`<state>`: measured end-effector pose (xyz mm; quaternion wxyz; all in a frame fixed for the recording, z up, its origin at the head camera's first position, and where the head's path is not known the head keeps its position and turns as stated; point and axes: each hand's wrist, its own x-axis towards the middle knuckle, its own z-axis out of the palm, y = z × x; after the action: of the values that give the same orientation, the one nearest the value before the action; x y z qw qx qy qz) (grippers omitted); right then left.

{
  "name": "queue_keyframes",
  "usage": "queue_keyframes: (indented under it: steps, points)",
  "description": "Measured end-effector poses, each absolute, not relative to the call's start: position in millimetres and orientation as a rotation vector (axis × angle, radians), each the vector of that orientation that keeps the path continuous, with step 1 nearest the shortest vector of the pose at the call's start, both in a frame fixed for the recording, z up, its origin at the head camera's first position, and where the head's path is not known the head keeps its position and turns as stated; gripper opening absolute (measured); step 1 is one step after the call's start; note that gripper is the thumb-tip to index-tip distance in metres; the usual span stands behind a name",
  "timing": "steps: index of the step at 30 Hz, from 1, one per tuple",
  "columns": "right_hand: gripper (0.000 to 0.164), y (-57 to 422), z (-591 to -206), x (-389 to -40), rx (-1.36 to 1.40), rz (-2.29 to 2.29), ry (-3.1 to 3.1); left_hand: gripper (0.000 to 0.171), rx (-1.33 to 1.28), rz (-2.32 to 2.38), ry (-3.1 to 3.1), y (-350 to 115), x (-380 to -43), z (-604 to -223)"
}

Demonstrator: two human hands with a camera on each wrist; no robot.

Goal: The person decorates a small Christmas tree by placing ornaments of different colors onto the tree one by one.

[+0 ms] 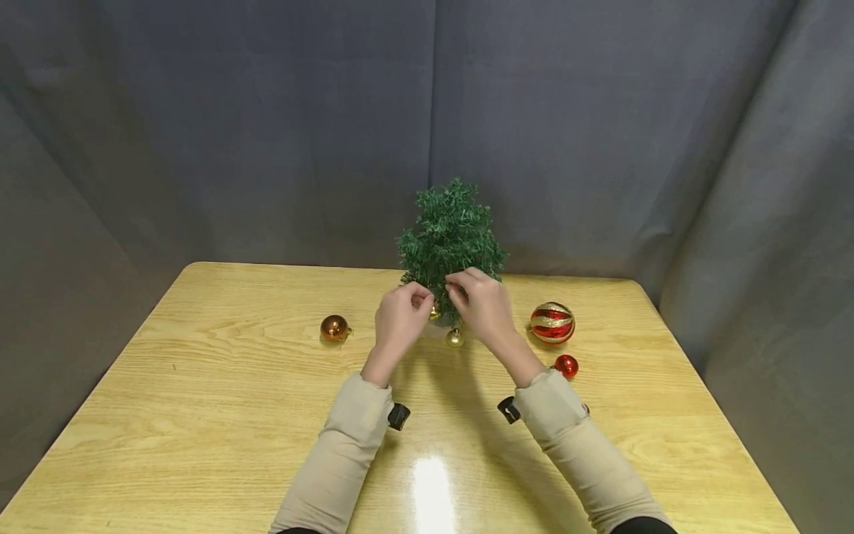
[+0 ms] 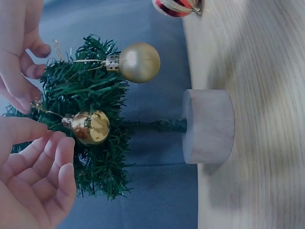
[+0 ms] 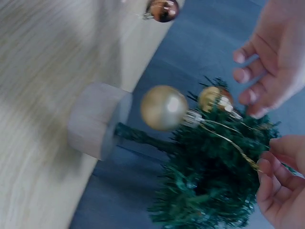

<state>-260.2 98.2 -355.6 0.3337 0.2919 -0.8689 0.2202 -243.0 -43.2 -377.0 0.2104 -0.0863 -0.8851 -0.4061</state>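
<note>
A small green artificial Christmas tree (image 1: 452,230) on a round wooden base (image 2: 209,126) stands between my hands. From its lower branches hang a shiny gold bauble (image 2: 90,127) and a matte gold bauble (image 2: 139,62). My left hand (image 1: 403,311) is beside the shiny bauble, thumb tip close to the curled index finger, right by its cord; I cannot tell whether anything is pinched there. My right hand (image 1: 483,304) is over the tree's right front, thumb and index slightly apart, fingertips close to the cords (image 3: 231,141) of the two baubles.
A copper-brown bauble (image 1: 335,328) lies on the wooden table (image 1: 220,415) left of the tree. To the right lie a large red-and-gold striped bauble (image 1: 552,322) and a small red bauble (image 1: 566,366). Grey curtains (image 1: 280,133) hang behind and along the sides.
</note>
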Motion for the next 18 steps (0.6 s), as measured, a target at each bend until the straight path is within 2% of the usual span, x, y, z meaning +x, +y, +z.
queue_keyframes:
  steps: [18]
  points:
    - [0.008,105,-322,-267,0.852,0.608,-2.017,0.013,-0.172,-1.268,-2.475,-61,-235,-386]
